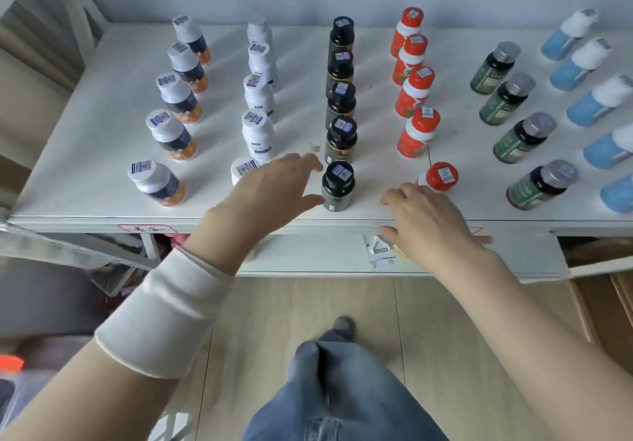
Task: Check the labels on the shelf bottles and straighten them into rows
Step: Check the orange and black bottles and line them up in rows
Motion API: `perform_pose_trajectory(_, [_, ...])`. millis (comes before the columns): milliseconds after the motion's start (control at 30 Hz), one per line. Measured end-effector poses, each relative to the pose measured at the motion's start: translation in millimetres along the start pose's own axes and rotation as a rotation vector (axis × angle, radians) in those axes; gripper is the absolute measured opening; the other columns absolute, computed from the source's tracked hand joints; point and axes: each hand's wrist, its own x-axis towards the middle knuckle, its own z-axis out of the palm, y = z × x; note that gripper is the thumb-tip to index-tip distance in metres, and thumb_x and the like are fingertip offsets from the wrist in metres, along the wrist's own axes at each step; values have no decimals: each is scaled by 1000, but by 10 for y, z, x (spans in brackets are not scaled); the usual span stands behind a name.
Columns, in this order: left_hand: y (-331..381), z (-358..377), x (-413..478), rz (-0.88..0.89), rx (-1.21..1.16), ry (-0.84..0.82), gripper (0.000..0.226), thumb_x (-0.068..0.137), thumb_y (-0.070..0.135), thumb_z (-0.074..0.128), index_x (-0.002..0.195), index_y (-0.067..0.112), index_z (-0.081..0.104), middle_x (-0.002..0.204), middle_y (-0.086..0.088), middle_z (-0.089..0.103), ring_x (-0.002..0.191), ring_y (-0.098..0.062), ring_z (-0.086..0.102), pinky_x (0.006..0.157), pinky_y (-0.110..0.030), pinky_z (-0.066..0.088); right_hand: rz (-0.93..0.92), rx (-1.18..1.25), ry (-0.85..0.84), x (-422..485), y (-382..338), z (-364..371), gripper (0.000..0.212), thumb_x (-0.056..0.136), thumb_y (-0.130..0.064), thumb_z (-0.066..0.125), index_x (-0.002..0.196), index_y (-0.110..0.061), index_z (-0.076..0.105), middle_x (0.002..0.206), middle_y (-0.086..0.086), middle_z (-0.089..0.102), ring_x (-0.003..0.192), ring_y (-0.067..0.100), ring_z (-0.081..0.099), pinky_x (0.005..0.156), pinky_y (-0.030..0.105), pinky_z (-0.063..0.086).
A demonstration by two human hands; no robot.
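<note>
**Gripping the Front Black Bottle**

Empty and spread, the left hand point(274, 187) was just beside the black bottle point(337, 185) at the shelf point(301, 63) front edge. Relaxed, the right hand point(424, 218) held nothing. Bottle judged light, rigid, smooth, tippable; gripping its body below the cap was advised.

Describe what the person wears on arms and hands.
The left forearm carries an off-white fabric band, rolled at its edges, bare arm on both sides. The right arm is bare. Neither left hand nor right hand shows gloves, rings or a watch.
</note>
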Motion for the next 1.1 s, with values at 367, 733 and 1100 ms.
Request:
perform_pose_trajectory(367, [271, 641, 413, -136, -396, 302, 50, 79, 28, 71, 123, 14, 53, 114, -13, 51, 110, -34, 49, 90, -41, 43, 8, 396, 100, 182, 158, 274, 37, 91, -32, 52, 123, -11, 50, 123, 9, 54, 113, 27, 52, 84, 34, 41])
perform_pose_trajectory(733, [208, 472, -115, -33, -1507, 156, 40, 77, 42, 57, 113, 25, 54, 115, -1, 61, 103, -15, 60, 81, -30, 53, 60, 1812, -3, 80, -5, 132, 19, 90, -18, 50, 108, -14, 49, 96, 8, 55, 60, 11, 63, 54, 23, 52])
perform_pose_trajectory(1100, [117, 359, -102, 115, -1558, 175, 24, 82, 16, 60, 106, 16, 56, 119, -2, 63, 106, -21, 60, 87, -37, 53, 31, 1961, 36, -21, -5, 124, 69, 62, -58, 73, 112, -21, 45, 108, 13, 58, 71, 17, 66, 57, 24, 52])
